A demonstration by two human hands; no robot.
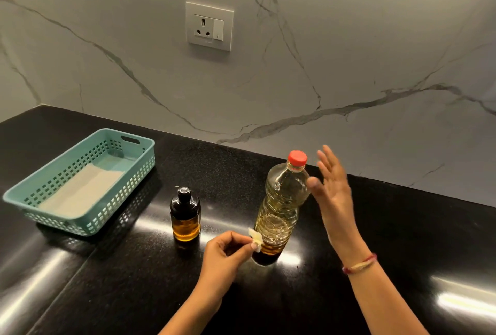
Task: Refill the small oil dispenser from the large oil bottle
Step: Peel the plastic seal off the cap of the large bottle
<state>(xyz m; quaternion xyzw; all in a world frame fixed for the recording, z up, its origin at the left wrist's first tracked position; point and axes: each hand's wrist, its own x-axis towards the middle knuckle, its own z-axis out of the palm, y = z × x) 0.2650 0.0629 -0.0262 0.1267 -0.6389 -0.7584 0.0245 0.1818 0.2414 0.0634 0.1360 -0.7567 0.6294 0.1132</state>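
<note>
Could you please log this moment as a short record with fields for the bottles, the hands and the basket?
large oil bottle: upright on the black counter, red cap on
small oil dispenser: upright to the bottle's left, black top on, partly filled with amber oil
left hand: pinching a small pale scrap near the bottle's base
right hand: open beside the bottle's neck, contact unclear
teal basket: far left, holds white paper
pouring: not started
</note>
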